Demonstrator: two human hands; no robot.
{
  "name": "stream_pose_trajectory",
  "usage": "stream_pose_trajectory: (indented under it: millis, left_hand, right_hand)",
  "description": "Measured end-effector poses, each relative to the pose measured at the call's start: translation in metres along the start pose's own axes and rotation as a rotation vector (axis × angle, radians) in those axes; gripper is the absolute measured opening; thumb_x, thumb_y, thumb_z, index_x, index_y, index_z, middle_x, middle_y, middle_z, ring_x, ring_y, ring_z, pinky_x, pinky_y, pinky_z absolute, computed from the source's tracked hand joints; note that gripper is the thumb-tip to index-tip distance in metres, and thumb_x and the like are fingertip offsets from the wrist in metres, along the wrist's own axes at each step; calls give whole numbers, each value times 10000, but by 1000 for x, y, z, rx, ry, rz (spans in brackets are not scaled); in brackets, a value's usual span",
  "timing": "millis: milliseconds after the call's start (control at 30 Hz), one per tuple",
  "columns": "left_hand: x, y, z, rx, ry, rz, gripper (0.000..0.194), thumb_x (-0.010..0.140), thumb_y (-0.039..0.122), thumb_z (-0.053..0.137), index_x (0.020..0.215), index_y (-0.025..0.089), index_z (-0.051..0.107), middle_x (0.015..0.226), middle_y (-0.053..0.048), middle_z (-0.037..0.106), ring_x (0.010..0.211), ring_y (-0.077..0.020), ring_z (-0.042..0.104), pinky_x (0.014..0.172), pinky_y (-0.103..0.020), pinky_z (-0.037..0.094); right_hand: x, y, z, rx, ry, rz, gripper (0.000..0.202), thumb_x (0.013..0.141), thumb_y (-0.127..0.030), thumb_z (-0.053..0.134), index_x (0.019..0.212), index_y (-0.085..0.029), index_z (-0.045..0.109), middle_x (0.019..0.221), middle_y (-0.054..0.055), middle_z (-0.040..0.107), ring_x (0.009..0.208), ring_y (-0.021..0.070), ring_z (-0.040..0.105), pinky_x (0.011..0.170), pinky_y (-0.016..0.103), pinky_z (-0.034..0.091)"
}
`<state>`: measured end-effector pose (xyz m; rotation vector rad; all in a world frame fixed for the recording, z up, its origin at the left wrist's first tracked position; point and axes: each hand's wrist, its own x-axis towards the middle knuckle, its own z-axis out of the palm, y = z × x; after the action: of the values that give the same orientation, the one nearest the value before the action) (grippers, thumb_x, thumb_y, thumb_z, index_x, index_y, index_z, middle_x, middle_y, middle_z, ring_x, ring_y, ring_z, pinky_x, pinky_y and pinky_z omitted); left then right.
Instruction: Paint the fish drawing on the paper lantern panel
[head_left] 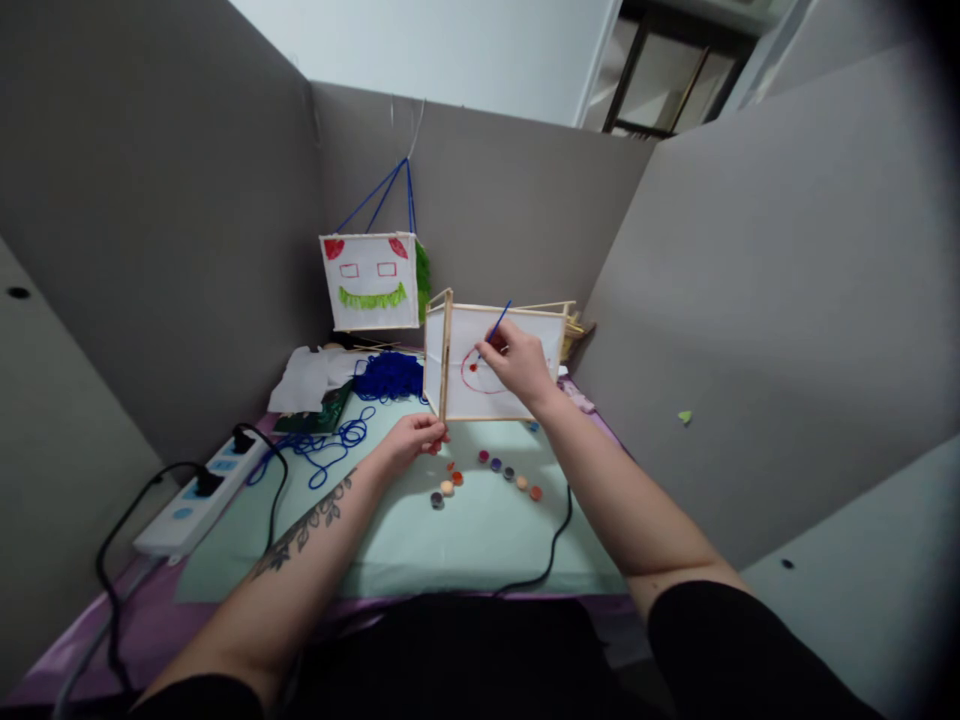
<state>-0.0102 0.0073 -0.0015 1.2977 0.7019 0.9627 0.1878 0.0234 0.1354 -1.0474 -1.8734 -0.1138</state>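
Apparently for steadiness, the left hand grips the lower near-left corner of a white-panelled, pale-wood box frame, its fingers curled closed around the post. The right hand pinches a slim blue brush, angled toward the red-outlined circle; whether the tip touches the panel, I cannot tell. The box frame stands at or just above the far middle of the pale-green-covered bench, probably turned so that panel faces the person. Small round paint pots sit on its near side, likely for easy reach. Tangled deep-blue yarn crowds the far left, grey partition walls limit sideways movement, and more room lies near, though a black cable crosses at right.
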Motion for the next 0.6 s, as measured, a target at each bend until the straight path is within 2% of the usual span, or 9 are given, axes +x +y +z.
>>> stream_pose_trajectory:
  millis: [267, 600]
  left_hand:
    - [0, 2, 1, 14, 6, 2, 274, 676, 372, 696, 690, 114, 605, 679, -40, 605, 505, -77, 444, 520, -230, 329]
    - [1, 0, 0, 13, -6, 8, 276, 674, 366, 699, 689, 109, 601, 664, -30, 601, 501, -71, 439, 512, -217, 327]
  right_hand:
    - [-2, -1, 1, -13, 26, 43, 184, 789, -364, 534, 732, -189, 536, 600, -24, 511, 549, 121, 447, 583, 240, 343]
    - [-8, 2, 6, 78, 101, 41, 209, 802, -347, 543, 689, -172, 531, 557, -49, 443, 526, 91, 393, 576, 218, 319]
